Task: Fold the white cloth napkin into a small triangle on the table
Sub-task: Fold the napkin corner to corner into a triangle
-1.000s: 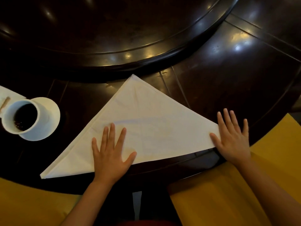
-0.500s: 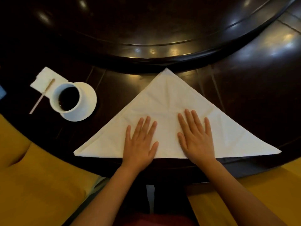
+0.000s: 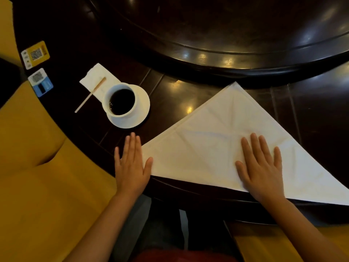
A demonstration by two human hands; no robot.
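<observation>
The white cloth napkin (image 3: 217, 148) lies flat on the dark, glossy wooden table (image 3: 311, 114) as one large triangle. Its apex points away from the person and its long edge runs along the table's near rim. Faint crease lines cross the fabric. The right corner is cut off by the frame edge.

The left hand (image 3: 131, 167) rests flat, palm down, fingers extended and close together, covering the napkin's left corner. How much cloth lies beneath it cannot be told. The right hand (image 3: 261, 167) lies flat on the napkin near its long edge, fingers slightly spread, gripping nothing.

A raised round wooden platform (image 3: 226, 35) occupies the table centre; its rim passes just beyond the apex. Left of the napkin, apart from it, a white cup (image 3: 120, 100) of dark liquid stands on a white saucer (image 3: 140, 114). A wooden stirrer (image 3: 90, 94) lies on a paper napkin (image 3: 94, 78) beside it. Bare table separates saucer and cloth.

Two small cards (image 3: 37, 69) sit at the far left; their print is illegible. Yellow cushions (image 3: 47, 176) border the table.
</observation>
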